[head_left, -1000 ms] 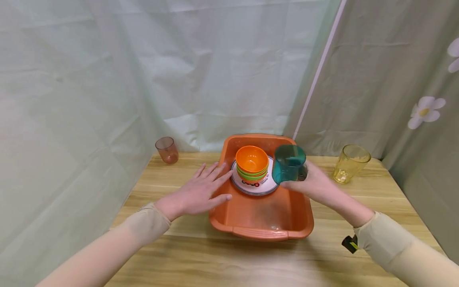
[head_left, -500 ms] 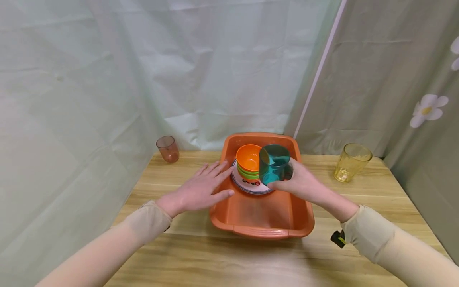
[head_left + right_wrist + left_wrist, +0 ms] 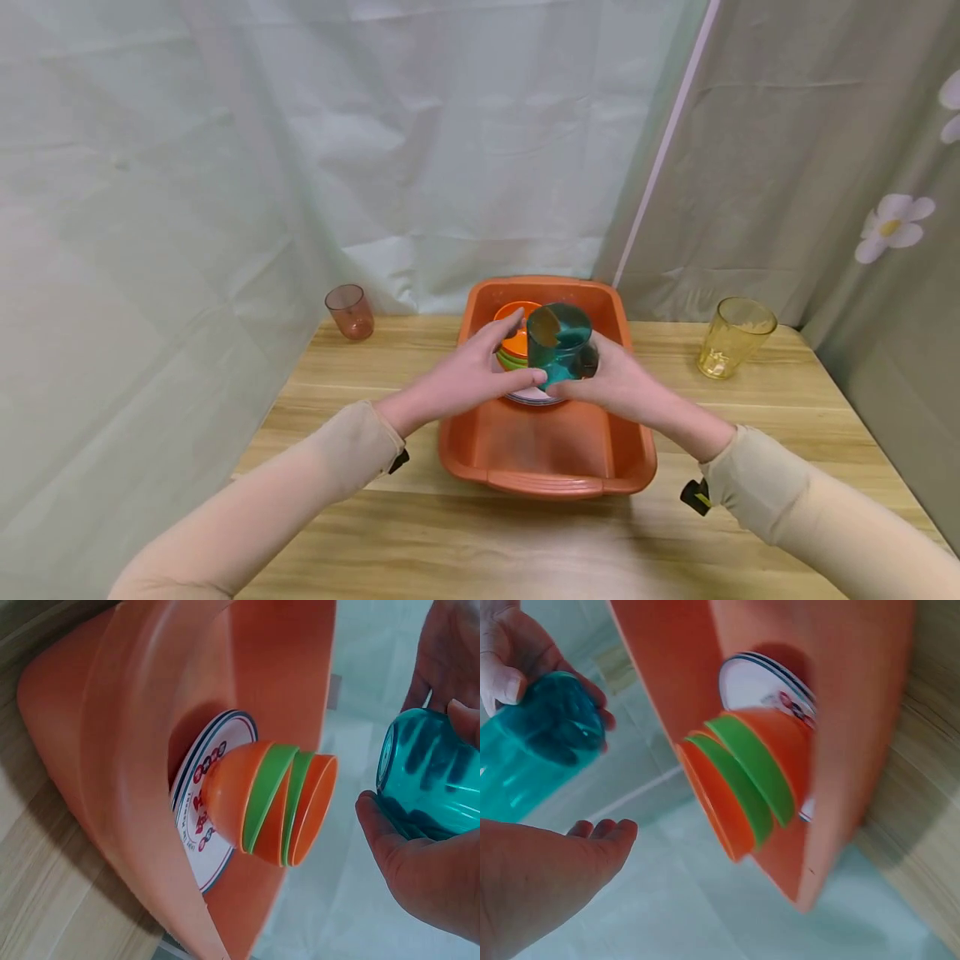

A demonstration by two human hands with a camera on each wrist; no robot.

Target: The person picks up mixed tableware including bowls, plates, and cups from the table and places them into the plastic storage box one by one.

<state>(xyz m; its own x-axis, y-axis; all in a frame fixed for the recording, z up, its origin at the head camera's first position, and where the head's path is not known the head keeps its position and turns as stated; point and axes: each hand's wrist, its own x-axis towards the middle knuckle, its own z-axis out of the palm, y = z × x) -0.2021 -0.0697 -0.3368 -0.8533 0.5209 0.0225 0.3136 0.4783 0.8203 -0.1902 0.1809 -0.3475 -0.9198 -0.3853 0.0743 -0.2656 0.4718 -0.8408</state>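
Over an orange plastic tub [image 3: 547, 485], my right hand [image 3: 628, 385] holds a teal see-through cup [image 3: 558, 343], thumb and fingers curled around its side. My left hand [image 3: 468, 379] has come to the cup's other side, fingers extended; whether it touches the cup cannot be told. The cup hangs above a stack of orange and green bowls [image 3: 262, 796]. Beneath the bowls, printed white plates [image 3: 241, 729] lie on the tub floor. In the head view the cup and left hand partly hide the bowls and plates.
A pinkish see-through cup [image 3: 351, 313] stands at the table's back left. At the back right is a yellow see-through glass [image 3: 735, 337]. The wooden table [image 3: 390, 542] borders hanging curtains [image 3: 450, 167] behind and at both sides.
My right hand has carried the teal cup leftward, from the tub's right side to over the bowls. My left hand has moved right, from the tub's left rim to beside the cup.
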